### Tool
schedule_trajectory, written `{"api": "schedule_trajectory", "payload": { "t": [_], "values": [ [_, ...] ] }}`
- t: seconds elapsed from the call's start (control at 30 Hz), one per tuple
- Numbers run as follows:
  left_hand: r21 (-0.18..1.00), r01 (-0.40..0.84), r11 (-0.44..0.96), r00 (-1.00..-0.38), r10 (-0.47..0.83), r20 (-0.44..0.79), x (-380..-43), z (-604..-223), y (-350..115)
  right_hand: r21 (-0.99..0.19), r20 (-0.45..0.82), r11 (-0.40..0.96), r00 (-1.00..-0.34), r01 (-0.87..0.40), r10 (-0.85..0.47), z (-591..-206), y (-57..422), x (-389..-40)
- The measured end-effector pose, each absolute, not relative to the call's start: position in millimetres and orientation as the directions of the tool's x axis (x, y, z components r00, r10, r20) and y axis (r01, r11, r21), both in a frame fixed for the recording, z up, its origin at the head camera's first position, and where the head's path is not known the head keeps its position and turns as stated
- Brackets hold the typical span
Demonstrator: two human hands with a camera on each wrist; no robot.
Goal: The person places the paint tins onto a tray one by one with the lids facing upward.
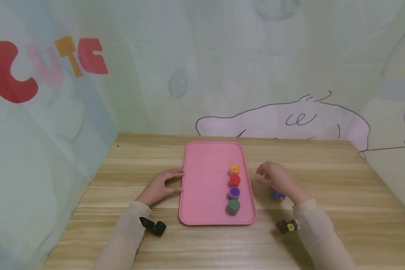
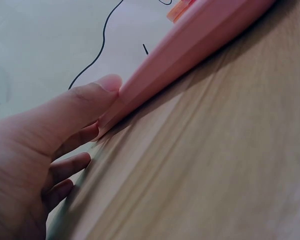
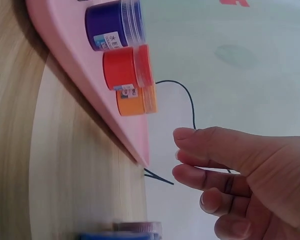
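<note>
Standing on the table [image 1: 219, 245], partly hidden by the right hand [image 1: 280, 179], the blue jar [image 1: 278, 195] appears light, stiff, smooth-sided; recommend gripping its sides. That hand, loosely curled, holds nothing. The left hand [image 1: 156, 189], unclenched, touches the pink tray [image 1: 206, 176] bearing four jars [image 1: 234, 193].

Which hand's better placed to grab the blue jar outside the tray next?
Likely the right hand: it holds nothing and is close to the blue jar, on the same side of the pink tray. The left hand touches the tray's opposite edge.
</note>
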State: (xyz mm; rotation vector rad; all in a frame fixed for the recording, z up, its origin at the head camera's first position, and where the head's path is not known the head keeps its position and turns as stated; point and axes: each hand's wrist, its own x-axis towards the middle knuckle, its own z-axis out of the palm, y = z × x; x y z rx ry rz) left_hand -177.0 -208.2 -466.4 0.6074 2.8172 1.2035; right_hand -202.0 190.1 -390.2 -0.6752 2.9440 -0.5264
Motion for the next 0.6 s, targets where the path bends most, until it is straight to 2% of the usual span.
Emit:
{"api": "schedule_trajectory", "payload": {
  "t": [0.37, 0.6],
  "values": [
    [0.696, 0.355, 0.624, -0.919, 0.368, 0.139, -176, -466, -209, -0.295, 0.062, 0.816, -0.862, -0.497, -0.503, -393, 211, -188],
    [0.7, 0.35, 0.622, -0.92, 0.368, 0.133, -177, -465, -209, -0.245, 0.05, 0.85, -0.882, -0.467, -0.47, -392, 221, -178]
  ]
}}
